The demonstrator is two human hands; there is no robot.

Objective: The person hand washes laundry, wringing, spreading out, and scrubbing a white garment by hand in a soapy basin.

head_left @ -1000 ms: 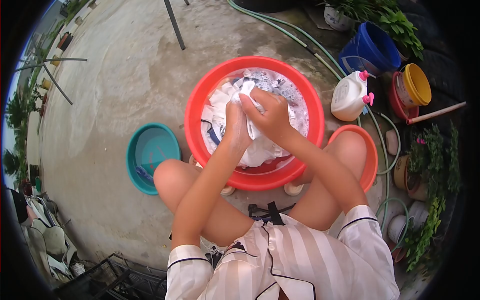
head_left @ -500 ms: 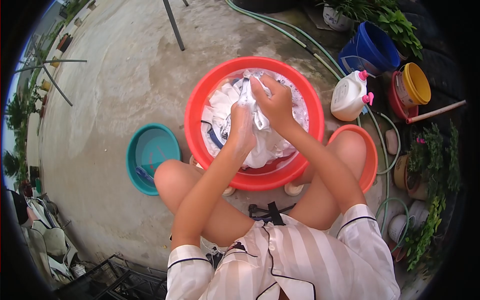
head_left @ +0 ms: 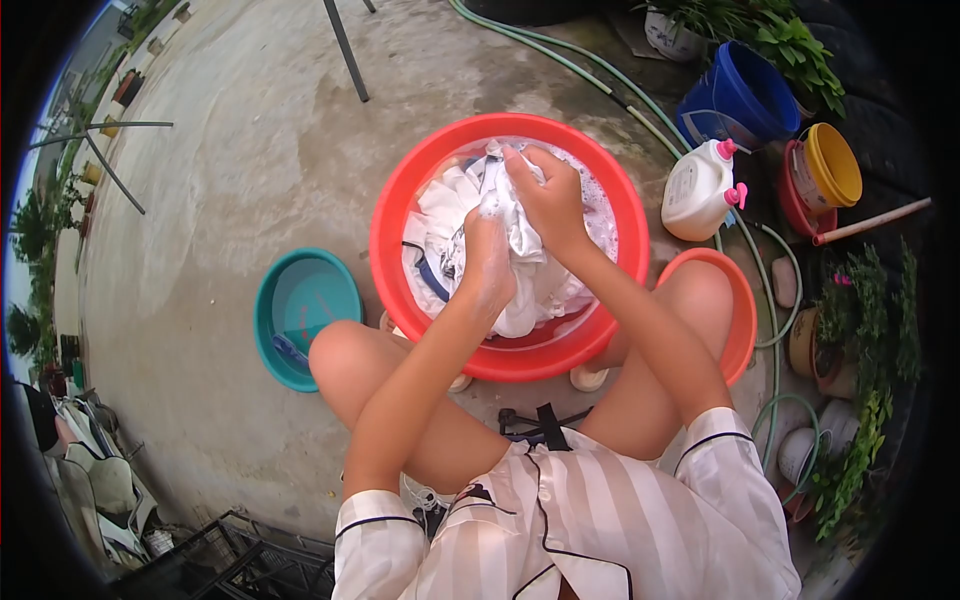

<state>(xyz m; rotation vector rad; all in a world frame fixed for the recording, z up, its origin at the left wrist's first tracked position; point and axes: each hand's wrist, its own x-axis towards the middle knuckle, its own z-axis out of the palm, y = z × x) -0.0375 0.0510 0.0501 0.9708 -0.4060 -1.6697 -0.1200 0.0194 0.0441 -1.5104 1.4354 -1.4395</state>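
Observation:
A large red basin (head_left: 392, 180) stands on the ground between my knees, holding sudsy water and wet laundry. My left hand (head_left: 487, 255) and my right hand (head_left: 550, 195) are closed on a white garment (head_left: 520, 238), bunched up between them over the basin. The right hand sits slightly higher and farther forward. Other white cloth (head_left: 445, 210) with a dark blue band lies in the left part of the basin. Foam (head_left: 596, 200) floats along the right side. Part of the garment is hidden by my hands and forearms.
Left of the basin is a teal basin (head_left: 262, 305) with water and a small blue item. An orange basin (head_left: 745, 330) is by my right knee. A white detergent jug (head_left: 695, 195), a blue bucket (head_left: 735, 100), a yellow bucket (head_left: 835, 165) and a green hose (head_left: 590, 72) lie to the right.
Both hands have shifted only slightly, still gripping the white garment. The cloth between them has changed its folds a little. The surroundings look the same.

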